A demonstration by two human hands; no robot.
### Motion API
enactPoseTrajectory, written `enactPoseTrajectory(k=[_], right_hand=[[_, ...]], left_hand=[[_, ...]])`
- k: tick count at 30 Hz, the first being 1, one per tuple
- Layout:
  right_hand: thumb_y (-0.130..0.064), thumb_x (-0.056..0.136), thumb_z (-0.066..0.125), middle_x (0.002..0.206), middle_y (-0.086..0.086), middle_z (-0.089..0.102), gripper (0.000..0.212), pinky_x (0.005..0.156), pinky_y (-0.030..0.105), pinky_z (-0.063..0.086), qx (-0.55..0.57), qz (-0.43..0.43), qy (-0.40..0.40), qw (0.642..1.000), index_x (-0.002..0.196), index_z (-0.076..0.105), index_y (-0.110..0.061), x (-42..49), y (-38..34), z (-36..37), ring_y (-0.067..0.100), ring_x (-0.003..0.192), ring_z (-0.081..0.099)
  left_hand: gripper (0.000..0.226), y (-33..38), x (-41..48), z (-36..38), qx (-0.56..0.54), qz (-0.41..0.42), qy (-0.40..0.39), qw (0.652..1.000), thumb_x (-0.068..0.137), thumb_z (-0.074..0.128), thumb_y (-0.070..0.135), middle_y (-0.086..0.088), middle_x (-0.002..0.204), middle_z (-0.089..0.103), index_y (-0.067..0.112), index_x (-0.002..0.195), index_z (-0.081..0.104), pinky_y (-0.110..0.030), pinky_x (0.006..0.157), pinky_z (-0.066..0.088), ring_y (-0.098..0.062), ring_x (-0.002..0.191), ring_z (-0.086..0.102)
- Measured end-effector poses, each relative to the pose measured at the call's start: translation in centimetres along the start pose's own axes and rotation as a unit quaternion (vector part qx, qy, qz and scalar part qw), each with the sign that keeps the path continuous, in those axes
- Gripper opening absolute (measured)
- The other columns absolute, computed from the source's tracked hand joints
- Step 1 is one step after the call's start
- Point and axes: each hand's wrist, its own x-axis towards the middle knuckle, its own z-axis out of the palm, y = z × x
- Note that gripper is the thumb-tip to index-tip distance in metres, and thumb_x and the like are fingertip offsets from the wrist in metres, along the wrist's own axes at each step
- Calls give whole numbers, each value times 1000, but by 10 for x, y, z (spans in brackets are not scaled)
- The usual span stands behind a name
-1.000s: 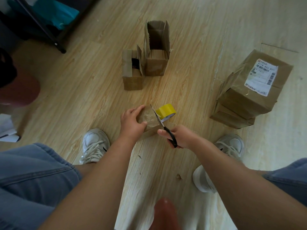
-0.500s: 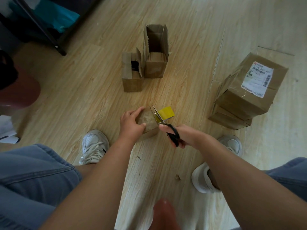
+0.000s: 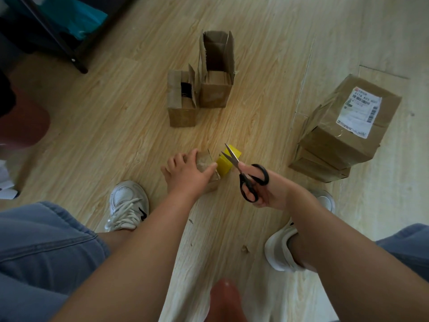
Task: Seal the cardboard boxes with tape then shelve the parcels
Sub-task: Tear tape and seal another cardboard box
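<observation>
Cardboard box [image 3: 205, 162] clamped in left grip [image 3: 185, 175], scissors [image 3: 246, 175] in right grip [image 3: 271, 191], bare floor [image 3: 116, 112] beyond

Both bare forearms reach forward and down from the lower edge of the view, drawing closer together toward the hands. The left hand [image 3: 189, 174] lies palm down on a box [image 3: 207, 164], with its fingers curled over the far side and its thumb stretched along the top toward the right. The right hand [image 3: 267, 192] is just to the right, apart from the left. Its wrist is bent and it grips scissors [image 3: 247, 174] by the black loops, with the blades pointing up and to the left.
</observation>
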Motion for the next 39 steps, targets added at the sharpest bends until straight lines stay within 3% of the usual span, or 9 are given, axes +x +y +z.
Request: enactPoseTrajectory(k=[10,13,17,21,24,28,32,36,39], right_hand=[[-65,94,44,51,-4,46,60,34,20,32,247,-7,-121,961,66,57,-13,-4,11,-21,9,39,35],[-64,92,48,55,-4,44,56,41,22,27,256,-25,-77,963,67,56,-14,-2,2,-17,10,44,33],[-63,89,60,65,3,52,52,52,24,34,103,18,128,986,75,57,-13,8,-2,-9,13,52,41],[-60,92,60,66,4,56,51,50,23,37,-141,161,293,932,80,57,-10,22,12,-12,14,53,46],[-53,100,48,73,4,52,53,52,24,37,-265,196,297,896,111,64,-4,33,22,-20,14,58,45],[-37,110,24,128,11,58,51,65,27,42,-376,277,287,836,155,33,-13,51,26,-26,20,84,53],[-43,105,41,78,5,50,49,49,26,35,-437,302,274,802,133,55,-4,61,34,-31,17,62,48],[-44,100,54,79,6,50,49,61,29,44,-405,315,253,820,128,55,-4,69,37,-33,21,78,58],[-36,101,56,76,5,50,39,56,26,40,-387,308,266,828,122,57,-3,67,38,-32,17,68,53]], left_hand=[[71,19,9,6,6,-53,17,998,82,54,62,-8,145,36,23,138,38,-62,115,12,-32,139,23],[71,17,9,5,9,-47,5,999,83,54,61,-8,146,34,24,140,36,-61,116,11,-33,140,21],[68,16,8,5,6,-43,7,999,85,54,62,-8,145,34,25,139,36,-59,114,17,-32,138,23],[57,14,10,6,13,-31,26,999,89,50,62,-7,139,40,25,131,40,-55,108,26,-30,132,28],[53,15,11,8,11,-30,39,999,87,51,61,-5,133,43,25,124,42,-52,103,28,-28,128,32],[61,19,15,8,45,-26,32,998,80,53,65,-2,131,44,25,125,42,-50,103,29,-26,128,33],[57,15,12,16,111,12,41,993,91,36,64,-4,136,43,28,135,44,-55,106,27,-29,128,33],[49,12,9,23,105,28,70,992,95,31,62,-1,128,46,30,126,50,-55,105,27,-28,122,35],[45,12,12,23,96,25,74,992,95,32,61,1,125,48,30,122,52,-53,103,27,-27,120,36]])
